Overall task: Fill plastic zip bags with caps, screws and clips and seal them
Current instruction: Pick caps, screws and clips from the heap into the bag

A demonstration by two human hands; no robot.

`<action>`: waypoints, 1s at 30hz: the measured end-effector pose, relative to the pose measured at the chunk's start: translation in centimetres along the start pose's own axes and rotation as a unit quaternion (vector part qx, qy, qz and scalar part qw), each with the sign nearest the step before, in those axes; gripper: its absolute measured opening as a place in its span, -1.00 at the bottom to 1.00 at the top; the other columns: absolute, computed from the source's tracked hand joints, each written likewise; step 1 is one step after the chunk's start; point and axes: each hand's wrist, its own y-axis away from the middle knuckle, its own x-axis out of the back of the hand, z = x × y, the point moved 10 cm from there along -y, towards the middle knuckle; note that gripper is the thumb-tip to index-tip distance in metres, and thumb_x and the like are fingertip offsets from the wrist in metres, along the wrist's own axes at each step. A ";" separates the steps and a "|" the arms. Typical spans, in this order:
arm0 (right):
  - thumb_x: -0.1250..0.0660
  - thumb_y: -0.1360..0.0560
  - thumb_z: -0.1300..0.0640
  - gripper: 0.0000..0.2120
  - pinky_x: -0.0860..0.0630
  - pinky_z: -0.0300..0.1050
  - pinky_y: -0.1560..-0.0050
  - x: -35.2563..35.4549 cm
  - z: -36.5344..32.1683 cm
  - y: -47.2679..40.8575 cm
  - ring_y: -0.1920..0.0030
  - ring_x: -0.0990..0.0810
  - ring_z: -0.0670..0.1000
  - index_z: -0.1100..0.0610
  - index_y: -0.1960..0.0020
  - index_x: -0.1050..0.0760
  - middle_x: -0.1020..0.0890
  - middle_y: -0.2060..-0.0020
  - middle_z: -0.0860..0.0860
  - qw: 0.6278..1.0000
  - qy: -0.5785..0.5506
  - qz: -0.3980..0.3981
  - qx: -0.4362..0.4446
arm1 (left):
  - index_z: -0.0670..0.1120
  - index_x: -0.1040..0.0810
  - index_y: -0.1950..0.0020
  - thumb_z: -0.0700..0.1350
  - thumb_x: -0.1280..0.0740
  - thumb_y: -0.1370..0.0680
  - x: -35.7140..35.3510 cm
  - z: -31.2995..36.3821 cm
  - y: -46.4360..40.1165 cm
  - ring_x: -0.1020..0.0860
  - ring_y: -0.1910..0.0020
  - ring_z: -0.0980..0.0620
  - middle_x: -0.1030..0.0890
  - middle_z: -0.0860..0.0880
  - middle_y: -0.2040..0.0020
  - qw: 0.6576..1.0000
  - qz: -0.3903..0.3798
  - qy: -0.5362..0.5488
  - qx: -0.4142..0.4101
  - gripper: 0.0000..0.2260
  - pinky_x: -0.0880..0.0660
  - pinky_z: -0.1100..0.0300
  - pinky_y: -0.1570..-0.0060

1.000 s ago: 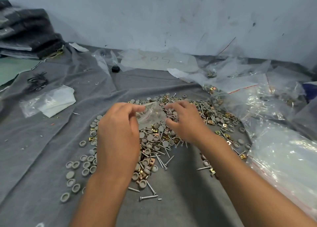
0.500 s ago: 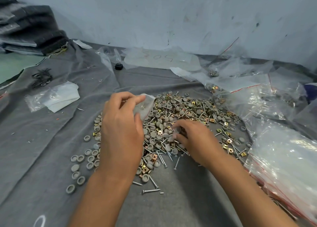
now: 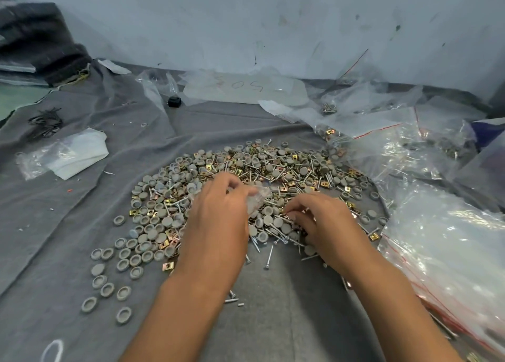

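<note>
Grey cloth (image 3: 82,225) covers the counter, scuffed pale wall behind, w/ a big mixed pile (image 3: 246,175) of grey caps, screws & brass clips spread mid-cloth. Step in hand looks like filling: left hand (image 3: 218,219) pinches a small clear zip bag (image 3: 258,197) at its top, thumb & fingers curled on the plastic, bag hanging just above the pile. Right hand (image 3: 319,225) sits just right of the bag, fingers curled down into the screws (image 3: 269,255) & caps, prob. picking pieces; can't tell what, if anything, is actually pinched, too small. Bag & right hand are near but apart. Next move, I'd judge: lift the picked bits across to the bag mouth, which the left must keep open; thin film may collapse or screws snag it. Loose caps (image 3: 109,279) lie scattered left of the left forearm. Filled, red-striped bags (image 3: 451,252) heap at right, more clear plastic by the wall.
</note>
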 end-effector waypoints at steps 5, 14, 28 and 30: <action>-0.36 -0.62 0.06 -0.82 -0.54 -0.14 -0.01 -1.7 -0.8 0.5 0.02 -0.55 -0.11 -0.15 -0.17 -0.60 -0.47 -0.02 -0.18 0.994 0.032 -0.107 0.011 | -0.02 -0.72 -0.11 -0.27 -0.40 -0.56 0.2 -0.8 -0.8 -0.58 0.04 0.07 -0.59 0.08 -0.05 0.999 0.027 0.023 0.035 -0.79 -0.54 0.17 0.01; -0.33 -0.63 0.03 -0.84 -0.51 -0.11 -0.04 -1.9 -1.2 0.4 -0.01 -0.55 -0.02 -0.05 -0.19 -0.60 -0.45 -0.04 -0.09 0.995 0.067 -0.076 -0.011 | 0.10 -0.67 -0.12 -0.09 -0.50 -0.50 -0.8 -1.5 -0.7 -0.58 0.09 0.10 -0.57 0.11 -0.09 0.998 -0.007 0.032 0.057 -0.79 -0.57 0.14 -0.02; -0.45 -0.54 0.13 -0.90 -0.47 -0.27 0.03 2.4 -5.5 1.0 0.10 -0.52 -0.12 0.13 -0.03 -0.66 -0.55 0.08 -0.04 0.989 -0.053 0.092 0.100 | 0.08 -0.61 -0.21 0.02 -0.56 -0.44 -2.7 -1.2 -0.7 -0.48 0.10 0.15 -0.44 0.18 -0.08 0.996 -0.042 0.066 0.043 -0.64 -0.43 0.23 0.03; -0.46 -0.53 0.12 -0.91 -0.49 -0.23 0.06 2.7 -5.7 1.0 0.13 -0.52 -0.12 0.12 0.00 -0.66 -0.56 0.11 -0.05 0.988 -0.050 0.108 0.102 | 0.08 -0.62 -0.22 0.02 -0.56 -0.44 -2.7 -1.2 -0.6 -0.48 0.09 0.16 -0.46 0.18 -0.09 0.996 -0.043 0.060 0.039 -0.63 -0.42 0.24 0.03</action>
